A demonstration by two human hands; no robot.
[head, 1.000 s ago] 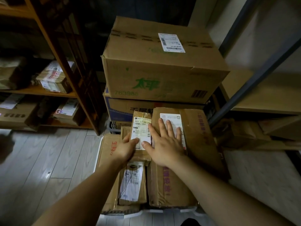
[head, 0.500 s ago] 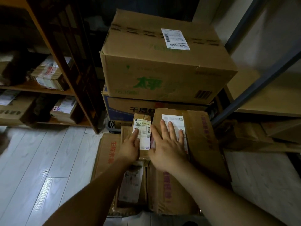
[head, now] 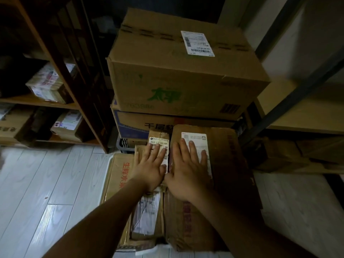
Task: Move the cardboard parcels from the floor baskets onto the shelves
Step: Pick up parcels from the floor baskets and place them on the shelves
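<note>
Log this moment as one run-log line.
phase: pre-grasp | left hand: flat on small labelled parcel | right hand: flat on large parcel | lifted: nothing | shelved: not yet

Forearms, left hand [head: 149, 170] and right hand [head: 188, 175] are bare.

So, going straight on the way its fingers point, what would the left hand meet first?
Likely the blue-printed carton beyond the small labelled parcel that the left hand rests on, though depth is unclear.
</note>
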